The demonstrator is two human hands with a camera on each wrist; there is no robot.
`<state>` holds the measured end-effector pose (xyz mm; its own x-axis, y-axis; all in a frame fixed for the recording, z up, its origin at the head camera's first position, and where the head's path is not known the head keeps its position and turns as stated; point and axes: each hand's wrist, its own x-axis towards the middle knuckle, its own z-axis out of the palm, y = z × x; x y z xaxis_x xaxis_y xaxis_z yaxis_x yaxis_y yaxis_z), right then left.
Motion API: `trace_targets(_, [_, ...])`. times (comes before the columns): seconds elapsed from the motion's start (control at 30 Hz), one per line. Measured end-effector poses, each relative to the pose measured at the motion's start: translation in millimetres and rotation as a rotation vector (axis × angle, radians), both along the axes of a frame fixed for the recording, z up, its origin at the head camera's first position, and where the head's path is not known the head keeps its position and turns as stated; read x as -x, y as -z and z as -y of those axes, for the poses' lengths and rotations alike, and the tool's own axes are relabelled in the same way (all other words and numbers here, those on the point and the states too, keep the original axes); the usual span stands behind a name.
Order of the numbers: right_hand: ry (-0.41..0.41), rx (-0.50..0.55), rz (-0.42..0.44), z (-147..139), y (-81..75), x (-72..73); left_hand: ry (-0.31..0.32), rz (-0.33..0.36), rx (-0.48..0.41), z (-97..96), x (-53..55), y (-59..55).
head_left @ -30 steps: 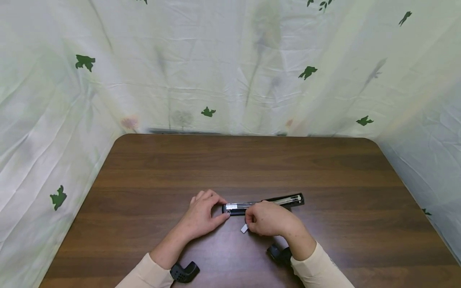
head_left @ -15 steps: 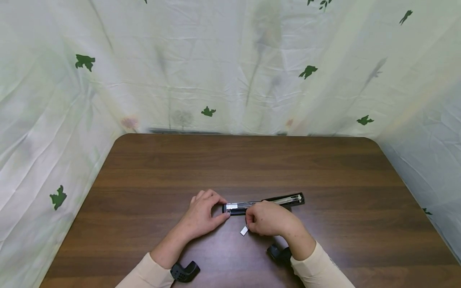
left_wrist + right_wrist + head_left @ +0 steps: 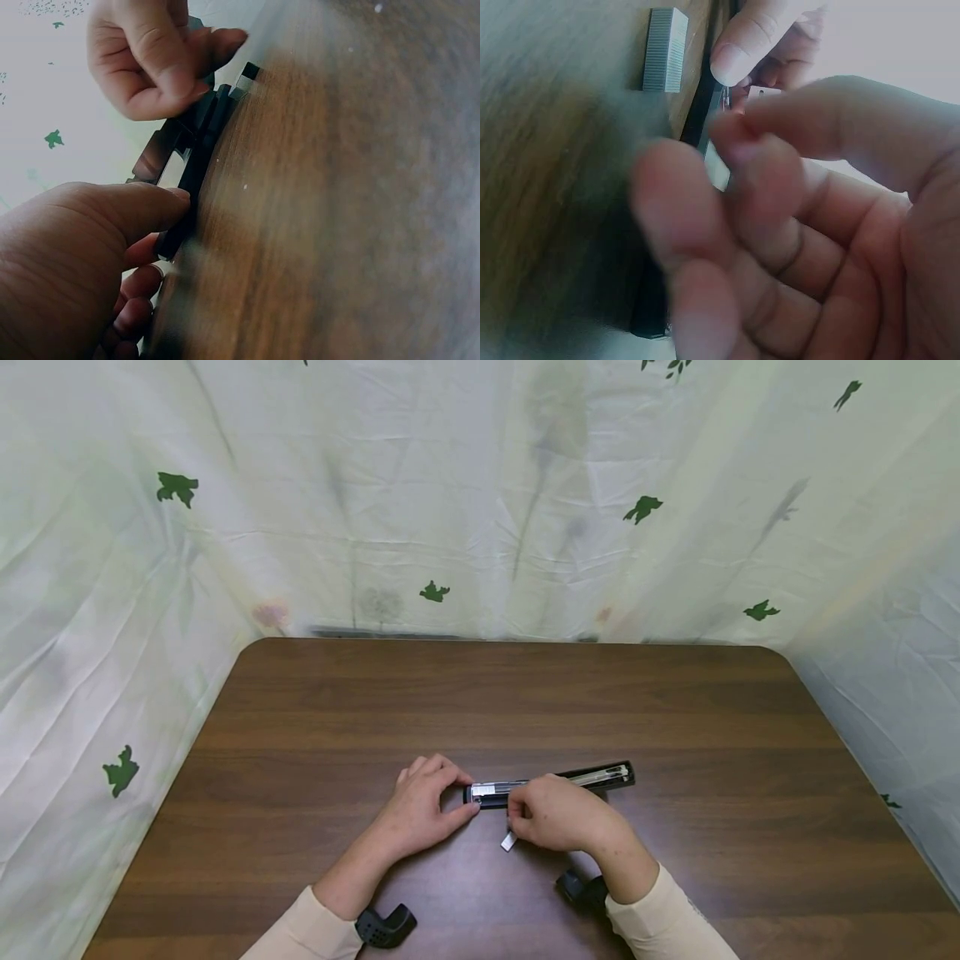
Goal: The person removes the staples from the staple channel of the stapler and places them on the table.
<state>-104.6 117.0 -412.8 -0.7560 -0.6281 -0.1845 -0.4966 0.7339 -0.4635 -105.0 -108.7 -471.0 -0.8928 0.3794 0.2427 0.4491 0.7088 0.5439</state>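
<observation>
- Loose staple strip (image 3: pixel 508 842), midway between the counter's (image 3: pixel 480 702) side edges: a stray nudge could skid it.
- Right grip (image 3: pixel 566 817) curled; whether it holds anything, unclear.
- Left grip (image 3: pixel 422 810) pinches the stapler (image 3: pixel 600 777), well short of the far edge; slackening could let it swivel.

Black stapler (image 3: pixel 600 777), wide open — grey staple strip (image 3: pixel 665 52) just beside it.

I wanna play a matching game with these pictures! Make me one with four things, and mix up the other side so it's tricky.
1. stapler
2. strip of staples
3. table
4. left hand

A. brown, with wood grain
B. gripping one end of the stapler
C. silvery and ridged
D. black and opened out

Pairs: 1-D, 2-C, 3-A, 4-B
</observation>
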Motion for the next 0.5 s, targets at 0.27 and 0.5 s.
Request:
trace_targets(0.27, [0.028, 0.048, -0.045, 1.1, -0.7, 0.3, 0.000, -0.022, -0.006, 0.0, -0.6, 0.8])
trace_targets(0.5, [0.057, 0.099, -0.110, 2.8, 1.8, 2.5, 0.002, -0.041, -0.005, -0.9, -0.1, 1.6])
